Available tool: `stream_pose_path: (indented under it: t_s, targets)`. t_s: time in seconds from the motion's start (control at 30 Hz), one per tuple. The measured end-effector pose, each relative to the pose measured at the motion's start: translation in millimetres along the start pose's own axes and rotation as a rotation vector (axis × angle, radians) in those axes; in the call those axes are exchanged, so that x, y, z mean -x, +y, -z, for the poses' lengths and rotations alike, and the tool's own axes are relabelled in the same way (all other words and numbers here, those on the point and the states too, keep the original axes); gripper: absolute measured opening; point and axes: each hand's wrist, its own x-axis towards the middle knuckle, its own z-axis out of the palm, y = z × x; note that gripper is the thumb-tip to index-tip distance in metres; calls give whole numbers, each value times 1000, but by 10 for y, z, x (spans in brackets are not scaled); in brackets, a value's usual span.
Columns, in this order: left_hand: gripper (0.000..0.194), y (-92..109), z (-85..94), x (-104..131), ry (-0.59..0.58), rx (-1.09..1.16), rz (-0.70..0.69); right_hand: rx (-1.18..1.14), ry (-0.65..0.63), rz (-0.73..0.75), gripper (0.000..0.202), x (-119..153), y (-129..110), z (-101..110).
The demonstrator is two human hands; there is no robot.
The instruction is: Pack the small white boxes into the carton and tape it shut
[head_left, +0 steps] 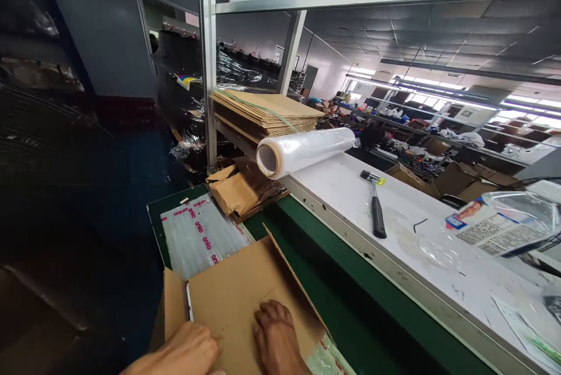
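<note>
While I look on from afar through the head view, I see both hands low at a brown cardboard piece with folded-up side flaps (232, 287), which lies at the near end of a long green worktop (287, 226). I have the left hand (193, 344) clenched by the left flap, right at the lower end of a thin white strip (190, 303); I cannot tell whether its grip is grasping that strip. My right hand (277, 331) rests palm down on the cardboard, fingers slightly bent, its grip released. Just beyond the cardboard I see a flat translucent package with pink "anko" lettering (193, 233), then a crumpled brown paper packet (245, 188). Along the worktop's right side, a white ledge (346, 194) carries a thick roll of clear plastic film (315, 150) and a black-handled hammer (377, 214).
</note>
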Motion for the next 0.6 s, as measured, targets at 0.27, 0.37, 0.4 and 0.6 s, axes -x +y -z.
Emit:
stream_pose_path:
  t_s: [0.27, 0.37, 0.4, 0.6]
  targets:
    - [56, -8, -278, -1164, -279, -484, -137, 318, -72, 182, 34, -237, -99, -109]
    - [116, -135, -437, -1405, -240, -505, -39, 378, -42, 103, 37, -189, -14, -103]
    - [129, -191, -474, -1459, -237, -518, -22, 390, -13, 70, 41, -172, 0, -119]
    - [150, -298, -648, -1504, -241, -604, -21, 298, 106, -40, 48, -131, -33, -270]
